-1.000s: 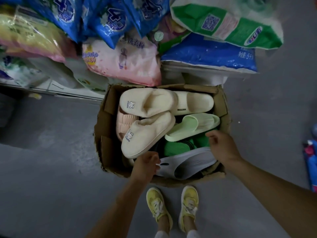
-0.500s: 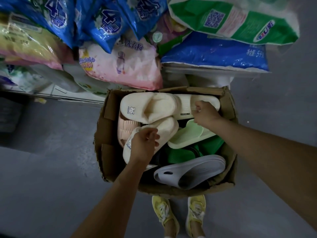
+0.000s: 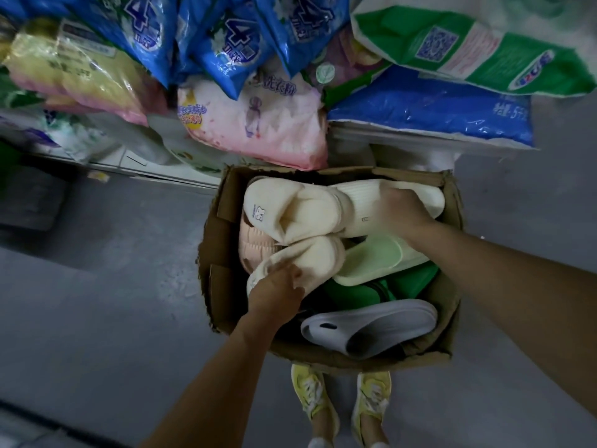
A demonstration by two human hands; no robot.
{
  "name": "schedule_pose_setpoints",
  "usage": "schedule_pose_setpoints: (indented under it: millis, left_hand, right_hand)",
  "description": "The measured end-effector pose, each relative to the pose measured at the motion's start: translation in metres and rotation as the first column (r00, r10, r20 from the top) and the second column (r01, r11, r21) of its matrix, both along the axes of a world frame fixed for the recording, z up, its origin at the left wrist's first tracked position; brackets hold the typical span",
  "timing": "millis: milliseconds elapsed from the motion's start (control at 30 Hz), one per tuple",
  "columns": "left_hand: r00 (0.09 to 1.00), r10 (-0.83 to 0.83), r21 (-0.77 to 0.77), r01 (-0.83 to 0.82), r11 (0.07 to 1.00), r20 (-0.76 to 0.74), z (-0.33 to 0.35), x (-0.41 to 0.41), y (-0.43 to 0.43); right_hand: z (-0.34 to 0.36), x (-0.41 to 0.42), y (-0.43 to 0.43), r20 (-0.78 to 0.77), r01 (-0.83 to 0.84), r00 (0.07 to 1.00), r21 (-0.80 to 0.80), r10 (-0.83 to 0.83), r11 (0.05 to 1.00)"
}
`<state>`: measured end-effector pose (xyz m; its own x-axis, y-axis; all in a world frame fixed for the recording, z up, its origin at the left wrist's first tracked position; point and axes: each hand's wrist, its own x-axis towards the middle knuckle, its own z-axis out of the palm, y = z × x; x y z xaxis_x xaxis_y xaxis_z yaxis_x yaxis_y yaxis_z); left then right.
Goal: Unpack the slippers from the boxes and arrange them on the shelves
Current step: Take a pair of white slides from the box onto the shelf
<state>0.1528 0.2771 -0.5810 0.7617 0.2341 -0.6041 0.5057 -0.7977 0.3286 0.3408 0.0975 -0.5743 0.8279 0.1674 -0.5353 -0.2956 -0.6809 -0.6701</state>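
Slippers are all in the box (image 3: pixel 211 253), none shelved yet. Near plush slipper (image 3: pixel 310 263) lies on top of the pile, left side. Left hand (image 3: pixel 277 291) grips its near end, fingers curled into the plush; it's the top item, so likely the easiest first pull. Far plush slipper (image 3: pixel 290 211), probably its mate, lies just behind, touching it. Right hand (image 3: pixel 400 211) rests on ribbed slide (image 3: pixel 361 205) at the box's far right. It's blurred, so can't tell if it grips or just touches. Likely one slipper per hand. Green slide (image 3: pixel 371 260), white slide (image 3: pixel 371 324) and pink slide (image 3: pixel 253 250) are wedged lower. Box sits on floor (image 3: pixel 113 286) by the sneakers (image 3: pixel 311 392). Bags (image 3: pixel 255 124) crowd the shelf (image 3: pixel 129 163) behind.
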Motion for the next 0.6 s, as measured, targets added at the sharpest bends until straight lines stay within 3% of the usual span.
schedule_pose_setpoints:
  millis: [100,200,433,533,600]
  left_hand:
    - [0.999,-0.002,0.079,0.006,0.997,-0.047,0.004,-0.022,0.011]
    - [0.998,0.060,0.115,-0.061,0.992,0.018,0.015,-0.043,0.026]
    - [0.846,0.345,-0.066,-0.350,0.935,0.407,0.068,-0.024,0.059]
    - [0.817,0.372,-0.128,-0.353,0.927,0.441,0.081,0.007,0.074]
    - [0.789,0.457,-0.252,-0.383,0.889,0.411,0.084,0.029,0.077]
  right_hand:
    - [0.016,-0.004,-0.008,0.086,-0.061,0.994,-0.106,0.070,0.992]
    - [0.029,-0.012,-0.019,0.130,-0.071,0.988,-0.131,0.088,0.989]
    - [0.062,-0.026,-0.031,0.239,0.013,0.971,-0.151,0.024,0.988]
    - [0.070,-0.032,-0.040,0.250,-0.112,0.953,-0.228,0.169,0.967]
    - [0.071,-0.038,-0.044,0.240,-0.194,0.936,-0.260,0.258,0.946]
